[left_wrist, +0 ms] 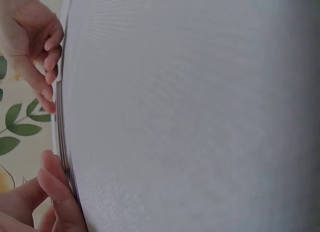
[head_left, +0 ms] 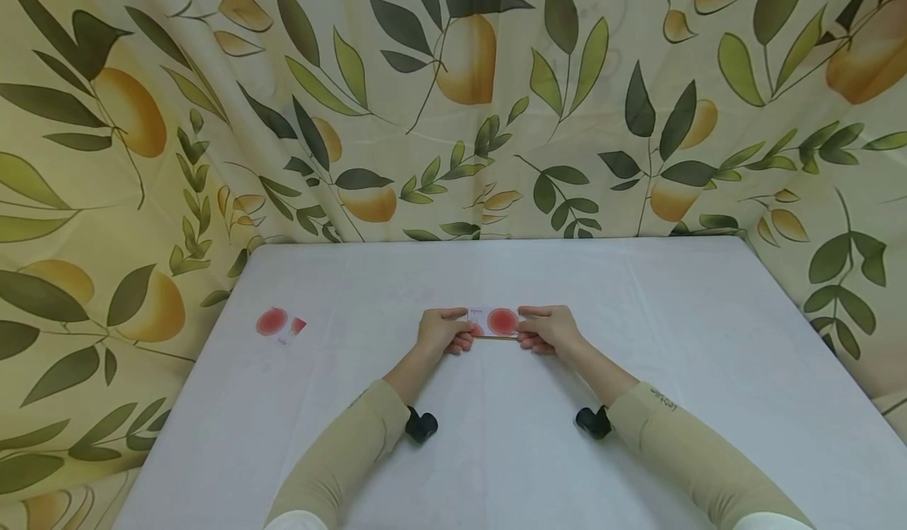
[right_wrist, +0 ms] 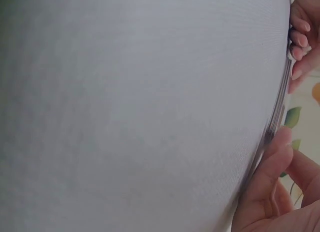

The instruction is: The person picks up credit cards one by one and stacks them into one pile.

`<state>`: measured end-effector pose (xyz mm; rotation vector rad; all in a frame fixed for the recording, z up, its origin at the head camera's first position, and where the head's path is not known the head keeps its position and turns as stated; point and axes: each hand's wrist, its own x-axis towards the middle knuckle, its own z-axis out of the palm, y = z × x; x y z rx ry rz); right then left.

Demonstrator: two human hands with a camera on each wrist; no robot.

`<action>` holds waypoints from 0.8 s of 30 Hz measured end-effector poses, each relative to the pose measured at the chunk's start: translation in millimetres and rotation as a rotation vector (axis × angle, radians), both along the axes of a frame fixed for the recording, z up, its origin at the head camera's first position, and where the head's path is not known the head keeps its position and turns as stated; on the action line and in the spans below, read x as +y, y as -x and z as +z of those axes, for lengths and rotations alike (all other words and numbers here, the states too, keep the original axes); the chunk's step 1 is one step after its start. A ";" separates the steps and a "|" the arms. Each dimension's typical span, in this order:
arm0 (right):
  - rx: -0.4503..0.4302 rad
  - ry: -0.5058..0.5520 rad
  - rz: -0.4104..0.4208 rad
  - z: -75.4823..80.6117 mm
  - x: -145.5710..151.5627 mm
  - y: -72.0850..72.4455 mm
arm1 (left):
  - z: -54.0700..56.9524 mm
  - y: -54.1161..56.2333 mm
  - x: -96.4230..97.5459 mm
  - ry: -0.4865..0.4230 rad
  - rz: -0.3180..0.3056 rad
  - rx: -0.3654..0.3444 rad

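Both hands hold a small stack of white picture cards (head_left: 502,321) over the middle of the table, one at each end. A red round picture and small print show on the top card. My left hand (head_left: 445,331) pinches the left end between thumb and fingers. At the right end, my right hand (head_left: 549,330) grips in the same way. From the left wrist, the stack's thin layered edge (left_wrist: 61,119) is seen side-on, close over the table. The fingers hide both ends of the stack.
On the left part of the white-covered table (head_left: 397,451) lies a white card (head_left: 272,322) with a red round picture and a red wedge. Behind the table hangs a curtain (head_left: 482,160) with fruit and leaves. Both wrists wear a black camera (head_left: 422,426).
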<state>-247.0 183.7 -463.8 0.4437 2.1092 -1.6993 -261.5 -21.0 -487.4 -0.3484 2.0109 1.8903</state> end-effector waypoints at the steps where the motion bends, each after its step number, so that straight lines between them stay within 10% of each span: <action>1: 0.005 0.002 -0.002 0.2 0.2 0.4 | -0.1 0.4 -0.7 -0.009 0.007 -0.010; 12: -0.002 0.098 -0.019 13.0 -15.9 0.5 | 13.7 0.6 -26.7 -0.089 0.044 -0.176; 24: -0.035 0.293 0.057 21.8 -54.7 -1.3 | 30.5 0.5 -94.8 -0.103 0.067 -0.109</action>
